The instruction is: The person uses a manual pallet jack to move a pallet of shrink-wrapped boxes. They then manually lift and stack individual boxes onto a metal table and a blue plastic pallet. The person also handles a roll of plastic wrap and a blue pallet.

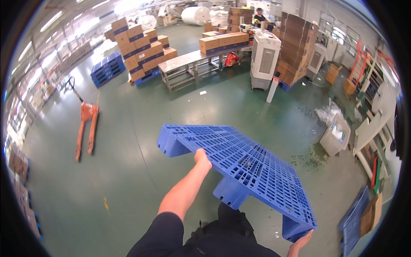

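A blue plastic pallet (pixel 252 165) with a slotted grid deck is held tilted in front of my body, its far left corner higher than its near right one. My left hand (pixel 202 158) grips its near edge, left of the middle foot, with the fingers hidden beneath the deck. At the near right corner my right hand (pixel 302 242) holds the pallet by its corner foot, fingers pressed against the side. The pallet's feet show along the near edge, and no foot rests on the floor as far as I can see.
An orange pallet jack (pixel 88 124) stands at left. Farther back are stacked cartons (pixel 141 49), a blue pallet stack (pixel 107 70), a metal roller table (pixel 188 64) and a white air cooler (pixel 264 60). A grey bin (pixel 335 135) and a leaning blue pallet (pixel 355 218) are at right.
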Action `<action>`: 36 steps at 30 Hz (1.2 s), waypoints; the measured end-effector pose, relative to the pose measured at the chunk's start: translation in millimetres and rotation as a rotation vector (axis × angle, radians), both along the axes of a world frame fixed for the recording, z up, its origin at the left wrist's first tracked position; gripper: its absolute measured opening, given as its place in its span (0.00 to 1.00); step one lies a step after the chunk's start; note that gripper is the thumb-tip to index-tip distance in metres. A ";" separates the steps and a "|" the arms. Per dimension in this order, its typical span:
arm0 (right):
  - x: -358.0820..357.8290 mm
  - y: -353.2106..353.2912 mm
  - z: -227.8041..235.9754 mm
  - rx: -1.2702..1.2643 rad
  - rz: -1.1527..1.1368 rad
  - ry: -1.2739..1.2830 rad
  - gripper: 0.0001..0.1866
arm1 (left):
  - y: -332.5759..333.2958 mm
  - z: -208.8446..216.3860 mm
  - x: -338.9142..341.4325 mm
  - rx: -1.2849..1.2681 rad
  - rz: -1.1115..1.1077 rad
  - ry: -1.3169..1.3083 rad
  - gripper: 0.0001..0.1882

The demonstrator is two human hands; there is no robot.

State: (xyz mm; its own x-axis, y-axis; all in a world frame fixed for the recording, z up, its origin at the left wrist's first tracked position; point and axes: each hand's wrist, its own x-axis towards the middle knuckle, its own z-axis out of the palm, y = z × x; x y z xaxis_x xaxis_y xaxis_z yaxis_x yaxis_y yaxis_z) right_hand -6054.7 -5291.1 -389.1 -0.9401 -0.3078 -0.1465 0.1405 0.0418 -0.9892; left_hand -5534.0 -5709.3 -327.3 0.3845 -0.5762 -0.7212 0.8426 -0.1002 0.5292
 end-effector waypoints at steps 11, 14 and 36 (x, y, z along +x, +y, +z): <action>209.1 -109.3 -56.2 -0.042 -0.101 -0.061 0.33 | -157.8 -55.6 192.1 -0.225 -0.161 0.066 0.17; 232.5 -121.3 -66.1 0.027 -0.197 -0.009 0.33 | -187.6 -66.4 198.0 -0.144 -0.238 0.133 0.18; 614.8 -243.6 -112.2 0.572 0.802 -0.266 0.35 | -148.9 -208.8 452.4 0.348 -1.676 -0.838 0.15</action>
